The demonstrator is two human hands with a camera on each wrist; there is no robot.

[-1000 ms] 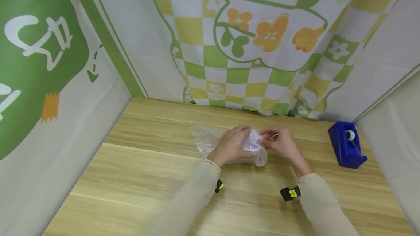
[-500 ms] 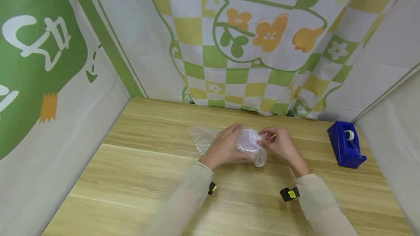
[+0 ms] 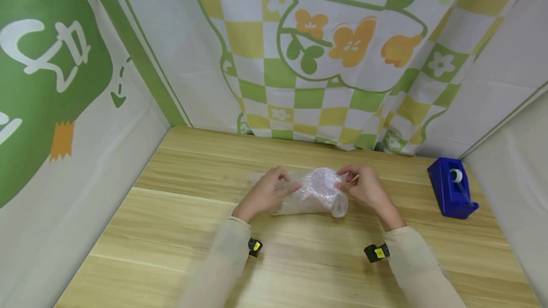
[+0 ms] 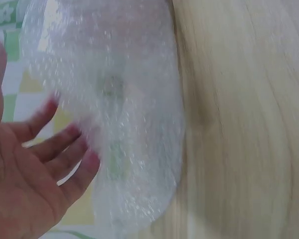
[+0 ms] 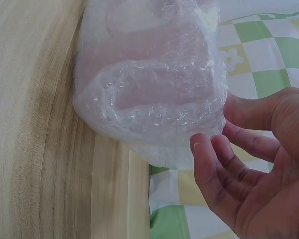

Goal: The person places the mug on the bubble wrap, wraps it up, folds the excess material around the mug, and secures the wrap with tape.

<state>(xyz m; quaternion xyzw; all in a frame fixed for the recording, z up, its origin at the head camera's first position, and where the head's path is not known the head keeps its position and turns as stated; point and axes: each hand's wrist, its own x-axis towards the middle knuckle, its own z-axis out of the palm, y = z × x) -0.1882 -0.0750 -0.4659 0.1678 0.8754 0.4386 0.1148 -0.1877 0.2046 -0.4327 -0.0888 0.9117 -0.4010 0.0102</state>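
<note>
On the table lies a clear bubble wrap bundle. Through its layers shows a pale pinkish thing with a rounded end; its kind cannot be told. My right hand pinches the wrap's edge at the bundle's right end, between thumb and fingers. At the left part of the bundle is my left hand, palm toward it, thumb apart from the fingers. In the left wrist view the left hand's spread, slightly bent fingers touch the loose bubble wrap without closing round it.
A blue tape dispenser with a roll of clear tape stands at the table's right side. The wooden table ends at a patterned curtain behind and a printed cloth wall on the left.
My left hand has let go of the bundle's rounded part and slid left along the wrap, uncovering it. My right hand stays at the right end, nearly unmoved.
</note>
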